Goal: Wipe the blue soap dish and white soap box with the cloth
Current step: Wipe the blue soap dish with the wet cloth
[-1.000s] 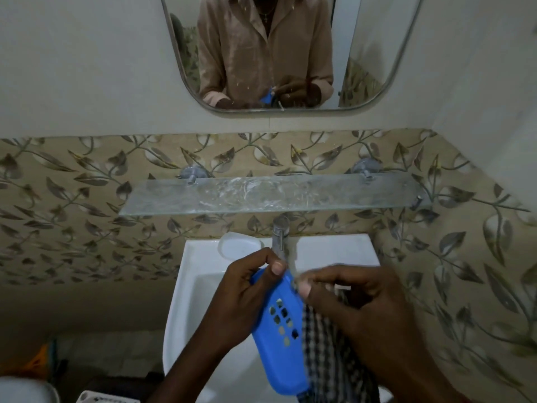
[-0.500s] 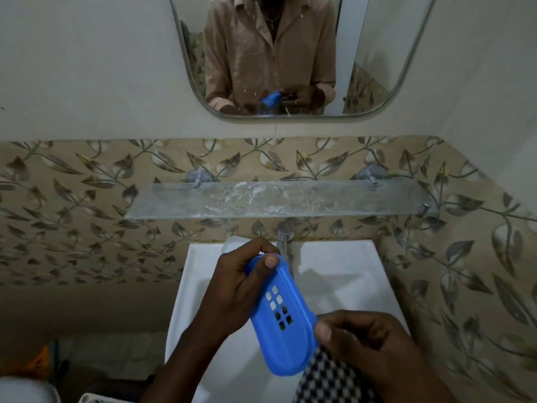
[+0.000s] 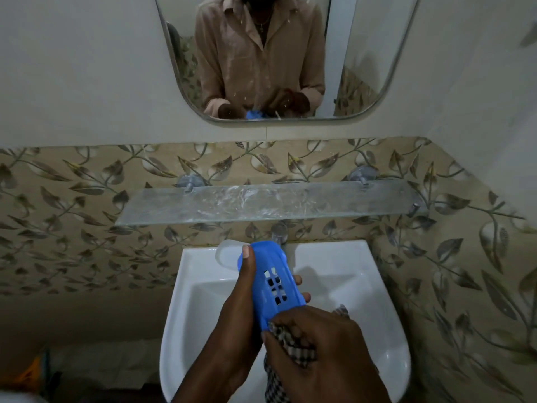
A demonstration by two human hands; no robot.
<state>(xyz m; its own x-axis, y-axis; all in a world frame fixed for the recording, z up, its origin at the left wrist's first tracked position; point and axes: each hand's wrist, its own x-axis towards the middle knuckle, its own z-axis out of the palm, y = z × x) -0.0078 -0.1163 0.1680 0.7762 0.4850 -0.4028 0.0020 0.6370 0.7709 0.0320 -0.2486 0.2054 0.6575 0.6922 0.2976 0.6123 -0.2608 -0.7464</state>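
Observation:
The blue soap dish (image 3: 271,279), with its square drain holes facing me, is held over the white sink (image 3: 343,286). My left hand (image 3: 241,309) grips it, thumb along its left edge and fingertips showing on its right side. My right hand (image 3: 319,347) holds a bunched black-and-white checked cloth (image 3: 286,344) against the dish's near end. The white soap box (image 3: 228,254) sits on the sink's back ledge, partly hidden behind the dish.
A steel tap (image 3: 280,232) rises behind the dish at the sink's back. A glass shelf (image 3: 261,202) hangs on the leaf-patterned tiles above it. A mirror (image 3: 290,59) reflects a person in a beige shirt. The right wall stands close to the sink.
The dish has turned more upright and risen toward the tap. My right hand with the cloth has moved up onto the dish's near end.

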